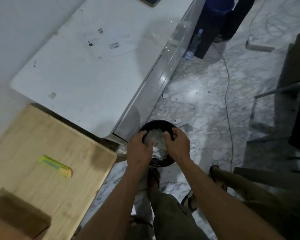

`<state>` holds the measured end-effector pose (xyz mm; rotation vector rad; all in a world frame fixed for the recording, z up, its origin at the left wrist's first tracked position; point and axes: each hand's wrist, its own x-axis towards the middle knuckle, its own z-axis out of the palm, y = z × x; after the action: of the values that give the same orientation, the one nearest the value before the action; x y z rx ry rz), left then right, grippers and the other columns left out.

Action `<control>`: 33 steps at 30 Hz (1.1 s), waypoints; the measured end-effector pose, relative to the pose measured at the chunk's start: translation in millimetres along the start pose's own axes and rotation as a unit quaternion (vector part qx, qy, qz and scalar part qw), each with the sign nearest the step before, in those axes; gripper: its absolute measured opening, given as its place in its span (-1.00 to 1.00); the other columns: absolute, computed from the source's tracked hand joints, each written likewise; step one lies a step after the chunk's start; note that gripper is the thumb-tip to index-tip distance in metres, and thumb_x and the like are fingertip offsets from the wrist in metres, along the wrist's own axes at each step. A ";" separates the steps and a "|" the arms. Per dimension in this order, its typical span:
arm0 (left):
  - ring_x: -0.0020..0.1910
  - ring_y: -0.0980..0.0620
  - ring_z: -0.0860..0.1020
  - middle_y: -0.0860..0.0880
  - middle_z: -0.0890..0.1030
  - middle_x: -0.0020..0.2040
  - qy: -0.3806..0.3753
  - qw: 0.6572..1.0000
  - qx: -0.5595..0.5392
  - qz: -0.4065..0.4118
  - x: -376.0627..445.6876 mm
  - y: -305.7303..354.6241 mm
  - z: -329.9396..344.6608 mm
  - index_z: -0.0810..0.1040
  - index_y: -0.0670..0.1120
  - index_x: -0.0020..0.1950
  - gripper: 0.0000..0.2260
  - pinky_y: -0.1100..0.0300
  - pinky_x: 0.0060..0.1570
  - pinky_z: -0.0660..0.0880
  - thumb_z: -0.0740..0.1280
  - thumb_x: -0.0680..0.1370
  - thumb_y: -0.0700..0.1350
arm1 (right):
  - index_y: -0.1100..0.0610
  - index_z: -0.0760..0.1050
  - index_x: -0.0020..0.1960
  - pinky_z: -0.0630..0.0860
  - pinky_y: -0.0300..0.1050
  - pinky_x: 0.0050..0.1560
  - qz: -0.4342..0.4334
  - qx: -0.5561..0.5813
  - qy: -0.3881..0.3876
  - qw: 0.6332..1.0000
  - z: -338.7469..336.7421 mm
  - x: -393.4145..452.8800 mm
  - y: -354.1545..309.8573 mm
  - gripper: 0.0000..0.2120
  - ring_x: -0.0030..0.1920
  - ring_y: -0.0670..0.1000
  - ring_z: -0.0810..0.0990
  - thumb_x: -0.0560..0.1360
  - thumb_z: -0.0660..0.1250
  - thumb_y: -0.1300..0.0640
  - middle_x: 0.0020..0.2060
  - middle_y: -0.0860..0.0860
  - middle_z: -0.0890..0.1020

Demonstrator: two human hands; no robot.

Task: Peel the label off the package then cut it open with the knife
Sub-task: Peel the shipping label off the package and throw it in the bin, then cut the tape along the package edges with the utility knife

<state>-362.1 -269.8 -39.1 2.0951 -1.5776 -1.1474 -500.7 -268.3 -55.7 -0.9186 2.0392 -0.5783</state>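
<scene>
Both my hands reach down over a black round bin [170, 126] on the floor, which holds white paper scraps [156, 138]. My left hand [139, 149] is curled at the bin's left side with its fingers among the scraps. My right hand [177, 144] is curled over the bin's right rim, fingers bent. Whether either hand grips a scrap is hidden. A yellow-green utility knife [56, 166] lies on the wooden table [42, 135] to the left. The brown cardboard package [14, 215] sits at that table's near left corner.
A white cabinet top [87, 66] with stickers stands behind the wooden table. The marble floor [206, 101] carries paper bits and a black cable [228, 94]. Dark chair legs [274, 90] stand right, a plastic bottle [195, 44] farther back. My feet in sandals are below the bin.
</scene>
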 end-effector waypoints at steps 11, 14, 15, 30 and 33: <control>0.16 -0.08 0.61 -0.11 0.66 0.17 0.145 0.986 -0.075 0.018 -155.1 -64.6 -115.0 0.61 -0.08 0.26 -0.70 0.23 0.07 0.43 0.40 0.55 -0.05 | 0.07 0.47 0.34 0.51 -0.09 0.08 -0.173 0.004 -0.096 0.980 21.3 -164.0 -61.5 -0.60 0.02 -0.04 0.58 0.56 0.31 -0.05 0.15 0.02 0.63; 0.21 -0.03 0.59 -0.08 0.64 0.24 0.199 0.976 -0.089 -0.007 -197.0 -109.0 -142.2 0.57 -0.07 0.32 -0.65 0.27 0.08 0.41 0.40 0.55 -0.02 | 0.09 0.48 0.32 0.48 -0.16 0.02 -0.240 -0.003 -0.148 0.959 48.4 -218.8 -78.4 -0.64 -0.01 -0.05 0.57 0.56 0.33 0.02 0.12 -0.02 0.61; 0.20 -0.02 0.59 -0.07 0.63 0.24 0.218 0.971 -0.095 -0.013 -210.8 -123.5 -150.4 0.57 -0.06 0.32 -0.65 0.24 0.10 0.45 0.40 0.55 0.00 | 0.09 0.49 0.32 0.47 -0.18 0.00 -0.260 -0.002 -0.162 0.952 58.4 -235.3 -81.5 -0.64 0.00 -0.06 0.58 0.56 0.34 0.04 0.15 -0.03 0.60; 0.08 -0.06 0.62 -0.04 0.69 0.09 0.401 0.879 -0.174 -0.191 -323.5 -278.4 -171.9 0.67 -0.04 0.14 -0.81 0.23 -0.04 0.40 0.44 0.53 -0.12 | 0.05 0.45 0.38 0.41 -0.33 0.02 -0.384 -0.175 -0.349 0.837 180.2 -335.9 -67.7 -0.60 0.08 -0.14 0.55 0.56 0.35 0.04 0.24 -0.06 0.57; 0.07 -0.12 0.61 -0.10 0.67 0.10 0.436 0.860 -0.166 -0.209 -311.1 -290.5 -179.7 0.64 -0.08 0.19 -0.76 0.18 -0.03 0.43 0.43 0.53 -0.07 | 0.07 0.45 0.38 0.49 -0.22 0.12 -0.404 -0.186 -0.356 0.822 207.0 -331.2 -80.1 -0.58 0.17 -0.04 0.59 0.54 0.35 0.04 0.24 0.00 0.59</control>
<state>-61.4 75.2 24.4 2.2491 -0.4846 -0.3679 -163.5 -78.7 40.5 -1.9247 1.0225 -0.1768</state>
